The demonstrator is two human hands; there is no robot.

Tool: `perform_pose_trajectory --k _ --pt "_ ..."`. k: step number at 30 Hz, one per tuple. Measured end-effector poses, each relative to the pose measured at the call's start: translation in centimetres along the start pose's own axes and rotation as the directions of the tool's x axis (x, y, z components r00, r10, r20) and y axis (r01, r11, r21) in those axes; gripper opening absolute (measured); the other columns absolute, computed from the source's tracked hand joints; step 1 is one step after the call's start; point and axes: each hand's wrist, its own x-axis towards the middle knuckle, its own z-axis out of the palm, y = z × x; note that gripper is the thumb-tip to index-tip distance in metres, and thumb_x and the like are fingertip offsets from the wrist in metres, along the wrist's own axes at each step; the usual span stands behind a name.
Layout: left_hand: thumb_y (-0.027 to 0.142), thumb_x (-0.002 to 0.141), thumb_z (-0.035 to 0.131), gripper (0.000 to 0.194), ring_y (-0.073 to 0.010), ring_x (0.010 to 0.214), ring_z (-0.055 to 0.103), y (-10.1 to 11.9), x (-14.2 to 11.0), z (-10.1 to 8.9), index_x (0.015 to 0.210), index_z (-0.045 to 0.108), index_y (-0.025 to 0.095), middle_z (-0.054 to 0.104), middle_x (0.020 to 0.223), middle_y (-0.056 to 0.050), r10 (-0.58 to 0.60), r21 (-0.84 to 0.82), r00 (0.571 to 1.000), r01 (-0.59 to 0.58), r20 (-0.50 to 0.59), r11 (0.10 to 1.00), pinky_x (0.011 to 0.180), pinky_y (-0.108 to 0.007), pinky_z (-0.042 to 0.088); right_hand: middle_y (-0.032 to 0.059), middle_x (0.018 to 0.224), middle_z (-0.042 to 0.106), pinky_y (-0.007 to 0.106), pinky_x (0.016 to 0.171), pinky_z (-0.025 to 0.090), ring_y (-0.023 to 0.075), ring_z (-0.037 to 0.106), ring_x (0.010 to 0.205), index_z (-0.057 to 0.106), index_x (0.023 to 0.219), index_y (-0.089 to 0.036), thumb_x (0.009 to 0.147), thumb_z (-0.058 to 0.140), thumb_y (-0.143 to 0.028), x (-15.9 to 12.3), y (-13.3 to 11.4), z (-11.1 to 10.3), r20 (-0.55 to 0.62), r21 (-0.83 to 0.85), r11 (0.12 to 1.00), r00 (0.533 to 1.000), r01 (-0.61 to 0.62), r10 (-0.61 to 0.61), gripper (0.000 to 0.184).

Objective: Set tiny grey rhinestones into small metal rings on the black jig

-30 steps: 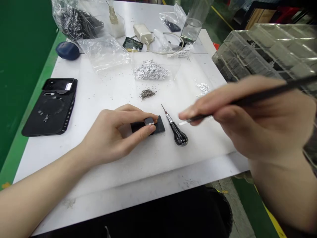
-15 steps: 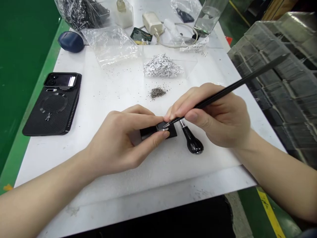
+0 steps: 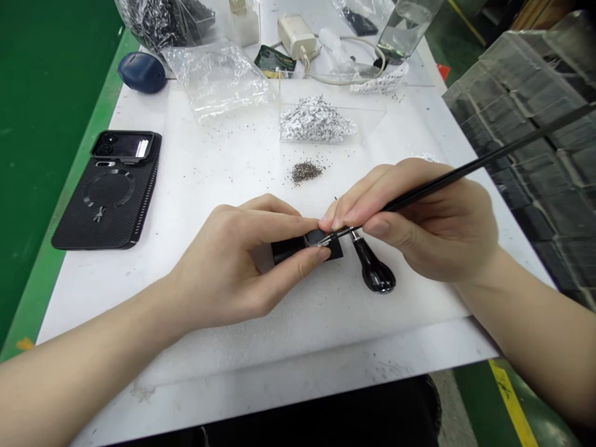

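Observation:
My left hand is closed, with thumb and forefinger pinching a small black rectangular part. A tiny light piece shows on it beside my left thumb tip; its shape is hard to make out. Between the thumb and fingers of my right hand is a long slim pair of black tweezers, its silvery tip touching or just over the part. Right of the part lies a small tool with a bulbous black handle and metal shaft, its far end hidden by my right fingers.
Beyond my hands are a heap of tiny dark screws and a clear tray of small white pieces. A phone lies left. Plastic bags, a charger and a water container stand behind. Stacked clear boxes flank the right.
The whole view has shifted, so the table and hands appear slightly farther right. My right hand has tilted the tweezers a little flatter, with the tip still at the black part.

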Motion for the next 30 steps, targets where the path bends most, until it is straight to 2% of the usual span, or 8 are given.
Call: perform_pose_trajectory --k 5,10,13,19,24,30 --pt "0.023 0.101 0.079 0.016 -0.0161 0.088 0.082 0.0 0.0 -0.1 0.107 0.092 0.029 0.087 0.103 -0.002 0.012 -0.002 1.000 -0.012 0.002 1.000 0.074 -0.025 0.065 0.0019 0.104 0.085 0.043 0.090 0.072 0.0237 0.084 0.098 0.084 0.111 -0.032 0.104 0.077 -0.018 0.0 -0.1 0.0 0.006 -0.008 1.000 1.000 -0.030 0.030 0.017" --pt "0.023 0.101 0.079 0.015 -0.0160 0.087 0.082 -0.2 0.0 0.1 0.107 0.092 0.028 0.086 0.103 -0.001 0.002 -0.002 1.000 -0.002 0.003 1.000 0.075 -0.025 0.065 0.0012 0.101 0.086 0.041 0.086 0.073 0.0223 0.084 0.094 0.082 0.107 -0.031 0.106 0.078 -0.029 0.1 -0.1 0.0 -0.019 -0.047 0.998 0.999 -0.035 0.034 0.005" --pt "0.023 0.102 0.078 0.018 -0.0163 0.086 0.082 -0.3 0.0 0.1 0.114 0.091 0.025 0.086 0.102 -0.003 0.005 0.001 1.000 -0.005 0.004 1.000 0.071 -0.025 0.064 0.0024 0.102 0.085 0.040 0.088 0.073 0.0222 0.084 0.095 0.083 0.110 -0.029 0.108 0.074 -0.024 0.0 0.0 0.0 -0.018 -0.014 0.999 0.999 -0.034 0.034 0.010" --pt "0.023 0.102 0.078 0.016 -0.0141 0.088 0.081 -0.2 -0.2 -0.1 0.111 0.091 0.023 0.087 0.104 -0.004 0.018 0.001 1.000 -0.018 0.004 1.000 0.073 -0.021 0.063 0.0052 0.104 0.085 0.038 0.087 0.074 0.0220 0.084 0.093 0.085 0.115 -0.022 0.103 0.076 -0.012 0.1 0.8 0.0 0.003 0.045 0.994 0.995 0.097 -0.097 0.018" --pt "0.022 0.101 0.079 0.014 -0.0153 0.088 0.082 -0.1 0.0 -0.1 0.108 0.091 0.025 0.087 0.105 -0.003 0.005 0.009 1.000 -0.005 0.012 1.000 0.074 -0.022 0.064 0.0050 0.105 0.086 0.040 0.088 0.074 0.0237 0.085 0.097 0.085 0.116 -0.024 0.102 0.077 -0.010 0.2 0.8 -0.1 0.016 0.044 0.996 0.997 0.075 -0.076 0.021" --pt "0.020 0.102 0.078 0.014 -0.0141 0.089 0.082 0.1 0.1 -0.1 0.107 0.091 0.024 0.087 0.103 -0.003 0.023 -0.001 1.000 -0.023 0.016 1.000 0.076 -0.020 0.063 0.0074 0.105 0.086 0.039 0.092 0.073 0.0243 0.086 0.100 0.086 0.115 -0.018 0.101 0.077 -0.006 0.4 0.5 -0.4 0.056 0.065 0.993 0.993 0.103 -0.107 0.021"
